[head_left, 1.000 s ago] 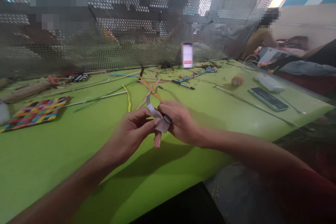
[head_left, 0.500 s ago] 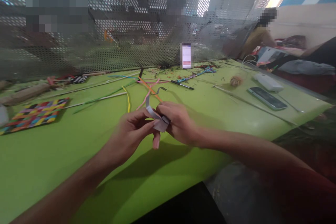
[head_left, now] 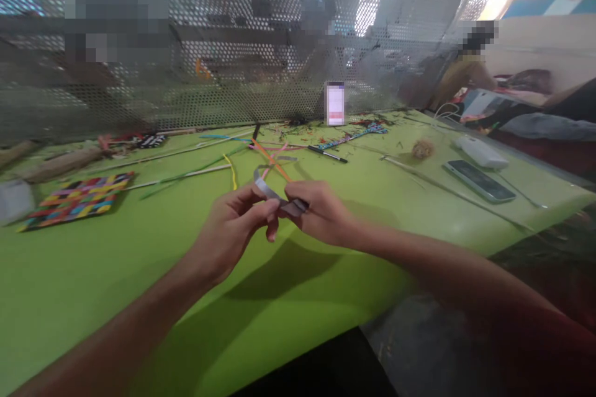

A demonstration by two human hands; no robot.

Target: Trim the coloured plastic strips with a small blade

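Note:
Both of my hands meet above the green table [head_left: 93, 260] and pinch one grey strip [head_left: 263, 186]. My left hand [head_left: 233, 229] grips it between thumb and fingers from the left. My right hand [head_left: 321, 211] is closed on the folded end of the strip from the right. The free end of the strip curls up and away behind my fingers. Loose coloured strips [head_left: 270, 158] in orange, pink, yellow and green lie on the table just beyond my hands.
A woven multicoloured mat [head_left: 77, 195] lies at the left. A pen [head_left: 327, 153], a dark phone [head_left: 479, 180] and a white box [head_left: 482, 152] lie to the right. Another phone [head_left: 335, 103] leans on the perforated metal screen [head_left: 233, 43]. A person [head_left: 465, 68] sits at far right.
My hands have risen slightly and tilted the strip flatter; the folded end now shows edge-on and darker. The camera has shifted a little.

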